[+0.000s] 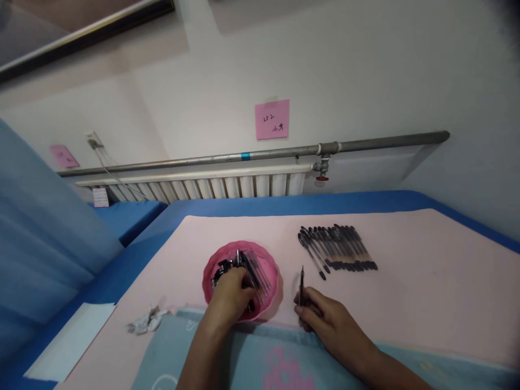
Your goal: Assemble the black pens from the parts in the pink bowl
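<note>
My left hand [231,295] reaches into a pink scalloped basket [209,265], its fingers curled down among the pen parts. Whatever those fingers grip is hidden. Inside the basket lie black pen caps [223,266] on the left and clear pen barrels [260,273] with dark refills on the right. To the right of the basket, my right hand [319,314] is closed around a slim dark pen [301,284], held upright with its uncapped tip pointing up. Beyond that hand, a row of capped pens [339,249] lies side by side on the pink table cover.
A pink cover [426,281] lies over the blue table. Along its front runs a light blue cloth [252,357]. Crumpled clear plastic [148,320] and a white sheet [71,341] are at the left. Behind stand a radiator [219,187] and a pipe [195,161].
</note>
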Available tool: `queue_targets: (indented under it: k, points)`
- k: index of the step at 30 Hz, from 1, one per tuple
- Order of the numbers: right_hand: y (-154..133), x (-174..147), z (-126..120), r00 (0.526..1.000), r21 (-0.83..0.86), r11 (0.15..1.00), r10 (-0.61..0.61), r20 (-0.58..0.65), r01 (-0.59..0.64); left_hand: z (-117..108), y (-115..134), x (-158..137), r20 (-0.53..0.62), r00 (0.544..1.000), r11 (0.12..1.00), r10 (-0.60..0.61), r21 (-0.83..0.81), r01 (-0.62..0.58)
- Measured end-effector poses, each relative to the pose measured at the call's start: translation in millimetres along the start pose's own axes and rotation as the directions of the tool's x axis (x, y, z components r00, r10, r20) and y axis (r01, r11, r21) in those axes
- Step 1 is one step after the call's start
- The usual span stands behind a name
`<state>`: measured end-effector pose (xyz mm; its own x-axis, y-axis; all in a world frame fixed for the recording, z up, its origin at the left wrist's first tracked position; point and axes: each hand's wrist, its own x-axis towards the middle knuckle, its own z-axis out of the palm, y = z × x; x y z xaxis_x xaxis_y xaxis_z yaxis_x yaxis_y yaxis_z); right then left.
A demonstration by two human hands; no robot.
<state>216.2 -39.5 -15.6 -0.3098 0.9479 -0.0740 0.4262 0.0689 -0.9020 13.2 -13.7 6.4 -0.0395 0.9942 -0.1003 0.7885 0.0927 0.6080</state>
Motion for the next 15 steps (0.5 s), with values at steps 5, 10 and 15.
queue_targets:
  k: [5,10,15]
  points:
    - [-3.4,-3.6,-0.4,0.995,-0.104,0.990,-0.096,0.006,0.097,-6.1,-3.8,3.1,-0.032,0.997,0.979,-0.077,-0.194,0.069]
    - [-0.6,-5.6,-0.3,0.987,-0.167,0.972,-0.163,0.015,0.163,-3.2,-6.1,4.8,0.003,0.999,0.770,-0.043,-0.637,0.035]
    - [-2.1,-8.4,0.4,0.952,-0.244,0.923,-0.271,0.139,0.299,-6.2,7.3,-3.1,0.131,0.991,0.355,-0.008,-0.927,0.125]
